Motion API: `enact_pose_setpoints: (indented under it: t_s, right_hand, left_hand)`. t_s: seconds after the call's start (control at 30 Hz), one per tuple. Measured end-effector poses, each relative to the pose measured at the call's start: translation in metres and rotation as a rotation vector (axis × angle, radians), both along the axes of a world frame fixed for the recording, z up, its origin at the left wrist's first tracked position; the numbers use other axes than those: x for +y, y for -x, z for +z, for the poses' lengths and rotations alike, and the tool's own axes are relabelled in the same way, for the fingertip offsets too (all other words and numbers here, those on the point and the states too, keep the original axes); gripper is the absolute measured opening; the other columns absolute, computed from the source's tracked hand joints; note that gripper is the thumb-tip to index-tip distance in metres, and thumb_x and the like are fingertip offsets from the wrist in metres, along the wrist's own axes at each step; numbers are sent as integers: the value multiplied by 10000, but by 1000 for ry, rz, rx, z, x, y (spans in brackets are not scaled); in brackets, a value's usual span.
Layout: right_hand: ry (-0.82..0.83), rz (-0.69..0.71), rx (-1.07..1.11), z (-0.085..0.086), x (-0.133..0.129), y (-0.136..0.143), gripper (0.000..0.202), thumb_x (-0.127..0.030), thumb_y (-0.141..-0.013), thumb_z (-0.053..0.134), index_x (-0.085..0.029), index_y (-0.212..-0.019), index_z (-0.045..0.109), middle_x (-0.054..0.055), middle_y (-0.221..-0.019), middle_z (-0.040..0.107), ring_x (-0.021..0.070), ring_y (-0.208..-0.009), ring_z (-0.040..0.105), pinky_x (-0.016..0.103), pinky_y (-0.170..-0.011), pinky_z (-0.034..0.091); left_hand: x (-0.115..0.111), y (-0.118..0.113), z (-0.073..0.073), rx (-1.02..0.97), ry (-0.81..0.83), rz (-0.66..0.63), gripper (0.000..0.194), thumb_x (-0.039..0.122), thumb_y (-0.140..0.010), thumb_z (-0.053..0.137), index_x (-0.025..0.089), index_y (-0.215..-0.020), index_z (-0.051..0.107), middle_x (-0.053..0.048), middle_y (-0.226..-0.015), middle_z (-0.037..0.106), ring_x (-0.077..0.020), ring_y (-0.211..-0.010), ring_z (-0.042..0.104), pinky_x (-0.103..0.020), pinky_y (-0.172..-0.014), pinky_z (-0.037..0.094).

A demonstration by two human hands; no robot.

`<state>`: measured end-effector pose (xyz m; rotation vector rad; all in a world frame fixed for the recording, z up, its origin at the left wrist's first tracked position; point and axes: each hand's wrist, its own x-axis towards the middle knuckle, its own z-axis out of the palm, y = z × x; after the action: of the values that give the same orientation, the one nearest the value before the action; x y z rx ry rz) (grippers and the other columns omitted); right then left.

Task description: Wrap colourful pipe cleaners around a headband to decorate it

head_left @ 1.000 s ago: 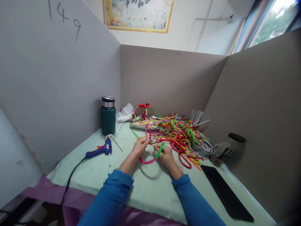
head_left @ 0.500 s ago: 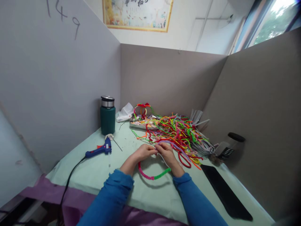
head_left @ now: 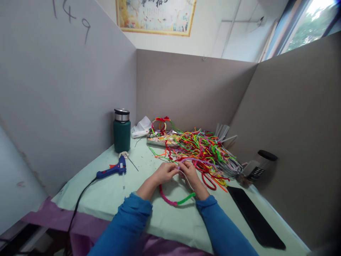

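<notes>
From the head view, a curved hoop (head_left: 173, 203) wrapped in pink and green fuzz hangs beneath the two hands, above the near middle of the cloth-covered counter (head_left: 101, 202). The left hand (head_left: 167, 173) pinches its upper part, fingertips closed; the right hand's (head_left: 189, 174) fingers nip a purple pipe cleaner (head_left: 198, 160) at the same spot, close against the left. A bare white strip (head_left: 188, 181) of the hoop runs below the right fingers.

The hoop looks very light and springy, its fuzzy wrap soft and grippy; the bare strip is probably smoother and easier to let slip. A fingertip pinch on the wrapped part should suit it, without crushing the fuzz. The purple stem should bend readily and keep its shape.

Just beyond the hands, a tangled heap of pipe cleaners (head_left: 205, 145) could snag the purple tail. A metal tray (head_left: 160, 143) lies behind; a blue glue gun (head_left: 112, 172) and green flask (head_left: 122, 137) stay well to the left, a black slab (head_left: 255, 218) to the right.
</notes>
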<state>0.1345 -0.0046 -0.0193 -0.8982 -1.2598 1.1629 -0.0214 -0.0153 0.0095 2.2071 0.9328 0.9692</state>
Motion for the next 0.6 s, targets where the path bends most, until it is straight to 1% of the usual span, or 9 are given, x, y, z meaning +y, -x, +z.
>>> enact_pose_setpoints:
  t_s: [0.07, 0.13, 0.2, 0.27, 0.4, 0.5, 0.6]
  right_hand:
    - [17, 16, 19, -2, 2, -1, 346, -461, -711, 662, -182, -637, 471, -67, -507, 432, 69, -421, 374, 211, -412, 287]
    - [37, 24, 30, -2, 2, -2, 349, -467, -704, 667, -183, -646, 472, -67, -512, 433, 69, -419, 379, 209, -408, 289]
    - [61, 31, 37, -1, 2, -1, 357, -472, -684, 679, -182, -645, 474, -68, -511, 431, 67, -413, 381, 206, -403, 290]
    - [95, 46, 62, 1, 0, 1, 365, -467, -660, 699, -182, -647, 472, -72, -510, 428, 64, -408, 383, 203, -400, 292]
    - [166, 84, 165, 6, -5, 6, 373, -440, -617, 739, -189, -653, 464, -79, -505, 422, 59, -399, 373, 198, -396, 283]
    - [197, 103, 213, 10, -8, 9, 352, -412, -594, 756, -192, -640, 486, -80, -480, 402, 60, -392, 350, 197, -382, 260]
    - [201, 108, 241, 13, -10, 8, 306, -390, -588, 757, -188, -662, 540, -59, -508, 435, 67, -419, 374, 196, -385, 267]
  left_hand:
    - [-2, -1, 1, -9, -7, 32, 211, 308, -805, 502, 143, -698, 579, 34, -576, 483, -86, -547, 396, -206, -544, 291]
    - [-3, -1, 1, -45, 12, 69, 166, 310, -773, 552, 149, -800, 578, 47, -560, 463, -86, -526, 392, -203, -520, 280]
    - [-3, -1, 0, -94, 29, 79, 221, 304, -753, 580, 153, -913, 560, 60, -549, 442, -87, -511, 390, -198, -506, 278]
    - [-2, -1, 0, -132, 22, 65, 253, 303, -758, 578, 155, -962, 553, 65, -544, 426, -86, -508, 383, -196, -507, 282]
    - [-1, 0, -1, -154, 9, 31, 245, 333, -784, 555, 158, -950, 593, 57, -548, 429, -84, -512, 363, -200, -519, 286]
    - [1, 0, -1, -172, 40, 25, 276, 373, -809, 518, 150, -932, 623, 33, -580, 476, -89, -528, 380, -202, -526, 299]
    - [3, -1, -1, -252, 83, 39, 309, 407, -811, 503, 138, -902, 627, 7, -640, 533, -94, -561, 423, -201, -545, 329]
